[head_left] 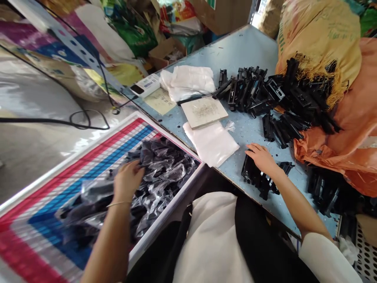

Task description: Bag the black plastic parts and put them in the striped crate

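Observation:
My left hand (128, 181) is over the crate (134, 118), close to black parts in clear plastic bags (161, 167). Its fingers point down and are blurred, so I cannot tell whether it grips a bag. My right hand (263, 159) rests over a small group of black plastic parts (259, 181) near the table's front edge, its fingers stretched out and touching the nearest ones. Between the hands lies a stack of clear plastic bags (213, 143), with a pale square board (204, 112) on its far end.
A larger heap of black parts (250, 88) spreads across the blue table (235, 49), spilling from a yellow woven sack (321, 35) by an orange sack (356, 118). Folded white bags (193, 80) and a white box (145, 85) lie at the left edge. A black cable (53, 121) hangs beyond the crate.

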Tool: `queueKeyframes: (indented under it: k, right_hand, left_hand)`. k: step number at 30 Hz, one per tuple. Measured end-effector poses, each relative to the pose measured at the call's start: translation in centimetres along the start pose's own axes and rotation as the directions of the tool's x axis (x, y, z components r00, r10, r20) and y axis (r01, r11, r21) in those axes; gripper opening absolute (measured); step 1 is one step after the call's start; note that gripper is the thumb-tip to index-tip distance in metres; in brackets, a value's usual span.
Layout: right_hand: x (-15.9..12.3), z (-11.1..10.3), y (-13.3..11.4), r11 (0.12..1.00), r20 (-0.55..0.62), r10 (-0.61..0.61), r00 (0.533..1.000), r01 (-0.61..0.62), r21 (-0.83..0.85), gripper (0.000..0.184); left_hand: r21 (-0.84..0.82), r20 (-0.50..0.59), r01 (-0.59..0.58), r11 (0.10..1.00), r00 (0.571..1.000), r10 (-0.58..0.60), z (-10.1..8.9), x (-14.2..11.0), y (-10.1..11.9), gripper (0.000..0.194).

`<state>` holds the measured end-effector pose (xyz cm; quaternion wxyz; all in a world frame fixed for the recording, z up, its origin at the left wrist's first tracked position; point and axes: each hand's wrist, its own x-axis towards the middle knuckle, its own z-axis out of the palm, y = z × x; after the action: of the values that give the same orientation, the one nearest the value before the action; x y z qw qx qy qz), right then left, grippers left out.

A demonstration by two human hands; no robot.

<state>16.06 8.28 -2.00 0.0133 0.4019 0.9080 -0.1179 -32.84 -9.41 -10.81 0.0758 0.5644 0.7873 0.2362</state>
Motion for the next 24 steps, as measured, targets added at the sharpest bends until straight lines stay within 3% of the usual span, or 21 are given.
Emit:
queueKeyframes:
  k: [2, 4, 6, 8, 11, 13, 15, 17, 19, 21, 24]
  right_hand:
    - [0.8, -0.2, 0.6, 0.997, 0.068, -0.05, 0.996, 0.054, -0.057, 0.043]
    - [0.8, -1.0, 0.8, 0.995, 0.076, -0.079, 0.994, 0.083, -0.051, 0.04]
    - [0.2, -2.0, 0.8, 0.998, 0.029, -0.064, 0.998, 0.064, -0.006, 0.038]
    - [-1.0, -2.7, 0.6, 0.996, -0.037, 0.007, 0.999, -0.004, 0.09, 0.034]
    - [-3.0, -2.5, -0.3, 0.908, -0.095, 0.176, 0.98, -0.124, 0.4, 0.031]
    - [-4.0, -1.4, -1.4, 0.686, -0.035, 0.305, 0.952, -0.194, 0.701, 0.03]
    - [-4.7, 0.1, -2.9, 0.31, 0.108, 0.365, 0.925, -0.23, 0.923, 0.026]
    - [-4.9, 1.5, -4.6, -0.076, 0.252, 0.333, 0.909, -0.24, 0.968, 0.022]
    - [-4.6, 2.8, -6.3, -0.354, 0.344, 0.255, 0.904, -0.244, 0.903, 0.024]
    - [-4.1, 4.0, -7.9, -0.536, 0.421, 0.159, 0.893, -0.279, 0.797, 0.023]
    - [-3.4, 5.7, -9.4, -0.695, 0.49, 0.06, 0.87, -0.315, 0.646, 0.022]
  left_hand:
    - [-0.084, -0.11, -0.037, 0.996, 0.994, 0.028, 2.8, 1.5, 6.3, 0.021]
    - [-0.181, -0.071, -0.236, 0.955, 0.971, 0.227, 5.3, 2.5, 13.1, 0.021]
    - [-0.245, 0.019, -0.418, 0.875, 0.9, 0.435, 7.4, 3.1, 18.8, 0.018]
    - [-0.25, 0.101, -0.483, 0.839, 0.849, 0.519, 9.0, 3.7, 22.2, 0.014]
    - [-0.321, 0.178, -0.387, 0.864, 0.872, 0.457, 10.0, 5.1, 23.6, 0.012]
    - [-0.424, 0.242, -0.234, 0.875, 0.902, 0.358, 10.0, 6.5, 23.0, 0.012]
    - [-0.512, 0.353, -0.057, 0.857, 0.895, 0.271, 9.7, 7.8, 22.2, 0.016]
    - [-0.565, 0.471, 0.111, 0.817, 0.857, 0.21, 9.5, 8.8, 21.6, 0.018]
    - [-0.61, 0.52, 0.233, 0.757, 0.839, 0.161, 9.5, 9.3, 21.4, 0.01]
    - [-0.661, 0.479, 0.244, 0.71, 0.865, 0.149, 9.6, 9.2, 21.5, 0.008]
    - [-0.697, 0.377, 0.152, 0.701, 0.909, 0.177, 9.3, 8.7, 21.7, 0.013]
